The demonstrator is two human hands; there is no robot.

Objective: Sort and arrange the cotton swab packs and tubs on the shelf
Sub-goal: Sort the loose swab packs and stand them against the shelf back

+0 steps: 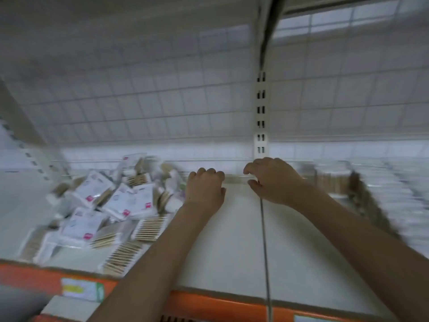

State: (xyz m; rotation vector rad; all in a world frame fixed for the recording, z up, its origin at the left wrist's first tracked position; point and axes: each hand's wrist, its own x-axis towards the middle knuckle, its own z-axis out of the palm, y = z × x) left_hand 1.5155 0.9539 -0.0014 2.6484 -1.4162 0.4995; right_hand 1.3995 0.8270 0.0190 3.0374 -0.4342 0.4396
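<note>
White shelf (222,240) lies bare under both hands; the heap of swab packs (111,205) sits just beside the left hand (205,189), fingers curled, holding nothing.

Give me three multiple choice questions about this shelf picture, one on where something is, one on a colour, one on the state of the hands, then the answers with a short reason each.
1. Where does the heap of cotton swab packs lie?
A. On the shelf, to the left of both hands
B. On the floor below
C. On the shelf board overhead

2. What colour is the front edge strip of the shelf?
A. Blue
B. Orange
C. Green

3. How are the left hand and the right hand?
A. Each grips a tub
B. They carry one pack together
C. Fingers curled at the back of the shelf, no pack in either

Answers:
1 A, the packs are piled on the shelf left of the left hand.
2 B, the strip along the shelf's near edge is orange.
3 C, both hands reach to the rear and no pack or tub shows in them.
</note>
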